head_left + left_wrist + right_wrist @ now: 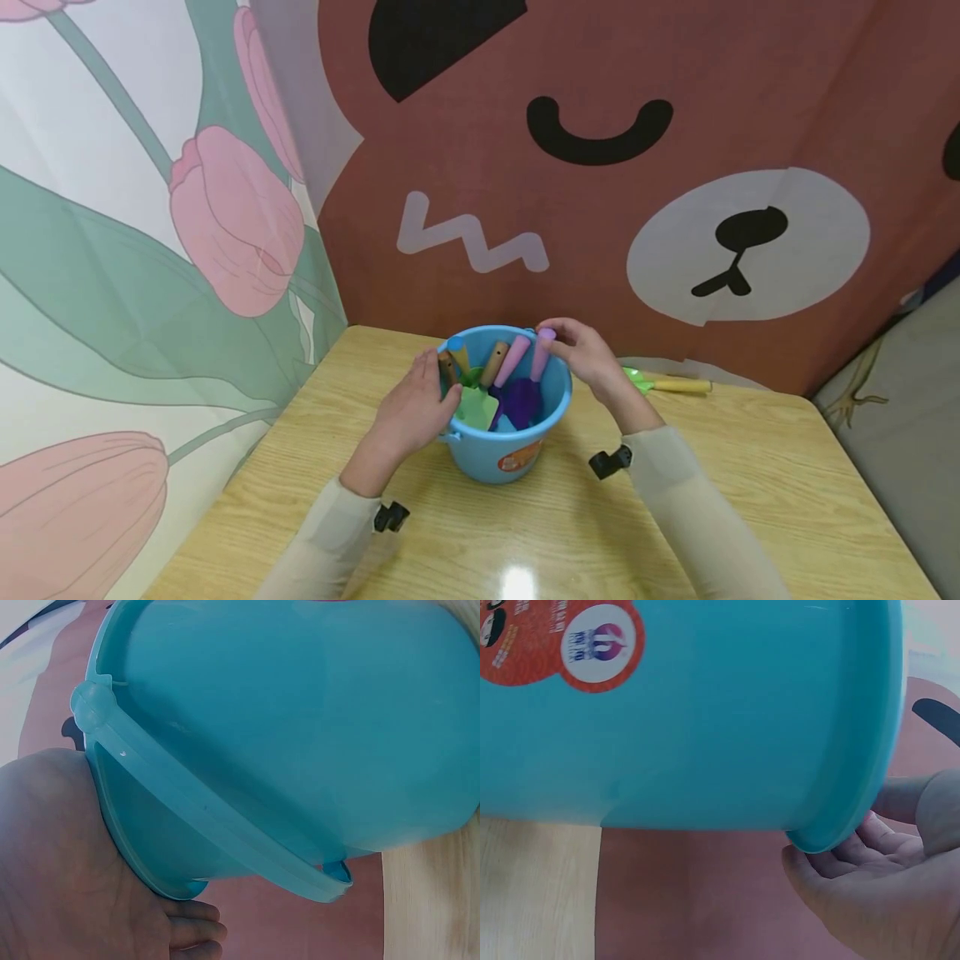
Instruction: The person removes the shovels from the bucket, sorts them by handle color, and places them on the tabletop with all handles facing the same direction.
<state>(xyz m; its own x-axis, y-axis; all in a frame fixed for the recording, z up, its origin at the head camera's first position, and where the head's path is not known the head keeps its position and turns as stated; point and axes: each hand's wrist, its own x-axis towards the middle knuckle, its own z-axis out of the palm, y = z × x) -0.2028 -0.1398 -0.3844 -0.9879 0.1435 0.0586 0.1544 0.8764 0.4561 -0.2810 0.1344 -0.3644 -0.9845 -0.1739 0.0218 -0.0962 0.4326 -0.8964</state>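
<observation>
A light blue bucket (491,454) stands upright on the table, with toy garden tools inside. My left hand (411,406) rests along its left rim, fingers fairly straight and thumb over the edge; the left wrist view shows the palm against the rim. At the right back of the rim, my right hand (588,358) pinches the lilac handle (542,350) of a toy shovel with a dark purple blade (522,403). Beside it lean another pink handle (513,360), a brown handle (495,362), a blue-tipped yellow handle (458,352) and a light green shovel blade (476,408).
A green tool with a yellow handle (681,386) lies on the wooden table (750,467) to the right, near the back edge. The bucket's carrying handle (202,814) hangs down its side. A printed bear curtain (600,250) hangs just behind the table.
</observation>
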